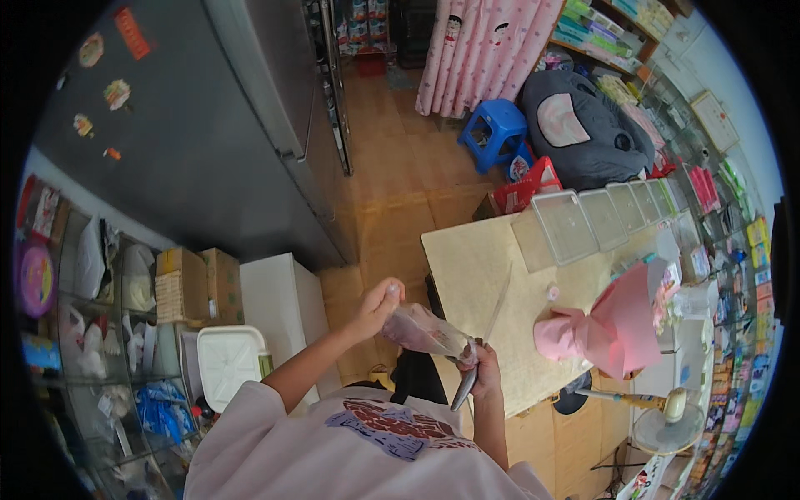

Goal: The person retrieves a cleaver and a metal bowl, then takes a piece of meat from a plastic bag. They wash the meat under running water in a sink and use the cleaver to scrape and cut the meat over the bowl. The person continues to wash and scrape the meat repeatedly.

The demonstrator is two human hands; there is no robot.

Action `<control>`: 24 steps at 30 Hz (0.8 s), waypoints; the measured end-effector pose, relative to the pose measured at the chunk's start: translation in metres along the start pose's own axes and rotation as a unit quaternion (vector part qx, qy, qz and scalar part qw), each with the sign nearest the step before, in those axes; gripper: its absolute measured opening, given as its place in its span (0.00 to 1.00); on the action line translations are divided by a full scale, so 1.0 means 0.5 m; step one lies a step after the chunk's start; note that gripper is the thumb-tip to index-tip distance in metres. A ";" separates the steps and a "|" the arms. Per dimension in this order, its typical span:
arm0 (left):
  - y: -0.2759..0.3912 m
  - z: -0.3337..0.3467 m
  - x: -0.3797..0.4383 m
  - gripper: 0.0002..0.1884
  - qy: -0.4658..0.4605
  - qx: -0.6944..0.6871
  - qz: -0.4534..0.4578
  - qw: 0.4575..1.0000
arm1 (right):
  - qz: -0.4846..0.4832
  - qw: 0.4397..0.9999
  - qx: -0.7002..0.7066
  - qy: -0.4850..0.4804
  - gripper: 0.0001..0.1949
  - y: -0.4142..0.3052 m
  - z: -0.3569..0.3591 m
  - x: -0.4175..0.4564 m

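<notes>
A clear plastic bag with something pinkish inside is stretched between my two hands, above the gap beside the table. My left hand pinches one end of it, where a bit of plastic pokes up between thumb and fingers. At the bag's other, bunched end is my right hand, which also grips a knife. The knife's grey metallic handle points down towards my shirt, and its long thin blade slants up over the table. What the bag contains cannot be made out clearly.
On the pale table stand clear plastic boxes and a bouquet in pink wrapping. A grey refrigerator rises at left, above a white cabinet. Farther off are a blue stool and a red bag. A fan stands at right.
</notes>
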State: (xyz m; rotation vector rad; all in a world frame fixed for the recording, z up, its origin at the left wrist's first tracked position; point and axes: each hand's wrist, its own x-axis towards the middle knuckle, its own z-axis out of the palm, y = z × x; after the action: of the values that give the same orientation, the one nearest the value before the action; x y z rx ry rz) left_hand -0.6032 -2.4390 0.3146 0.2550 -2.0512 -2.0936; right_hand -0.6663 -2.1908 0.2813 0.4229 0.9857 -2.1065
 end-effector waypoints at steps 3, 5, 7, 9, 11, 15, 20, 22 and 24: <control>-0.034 -0.061 0.145 0.13 0.054 -0.003 0.031 0.998 | -0.013 0.996 -0.084 0.005 0.06 -0.032 0.112 0.082; -0.053 -0.102 0.251 0.13 0.069 -0.038 0.002 0.997 | -0.026 0.993 -0.119 0.004 0.07 -0.062 0.163 0.149; -0.073 -0.121 0.342 0.13 0.077 -0.067 -0.037 0.994 | -0.027 0.998 -0.048 -0.041 0.09 -0.087 0.202 0.226; -0.091 -0.144 0.426 0.13 0.079 -0.079 -0.087 0.990 | -0.008 0.998 -0.059 0.000 0.08 -0.122 0.245 0.285; -0.124 -0.177 0.521 0.13 0.065 -0.034 -0.034 0.997 | 0.010 0.998 -0.054 0.012 0.08 -0.141 0.278 0.329; -0.166 -0.207 0.682 0.11 0.041 -0.044 -0.044 0.997 | -0.006 0.999 -0.046 0.009 0.08 -0.196 0.334 0.455; -0.315 -0.264 0.910 0.11 0.038 -0.056 -0.097 0.993 | -0.007 0.998 -0.037 0.052 0.09 -0.262 0.447 0.641; -0.373 -0.302 1.000 0.13 0.049 -0.039 -0.137 0.989 | -0.018 0.997 -0.056 0.043 0.08 -0.280 0.483 0.736; -0.411 -0.358 1.081 0.16 0.067 0.015 -0.165 0.984 | -0.023 0.997 -0.072 0.020 0.07 -0.303 0.517 0.828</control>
State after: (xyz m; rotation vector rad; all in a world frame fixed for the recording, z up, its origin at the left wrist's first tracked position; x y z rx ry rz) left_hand -1.0828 -2.7491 0.1139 0.7672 -2.0782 -2.1532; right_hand -1.0477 -2.5311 0.2920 0.3744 1.1725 -2.0588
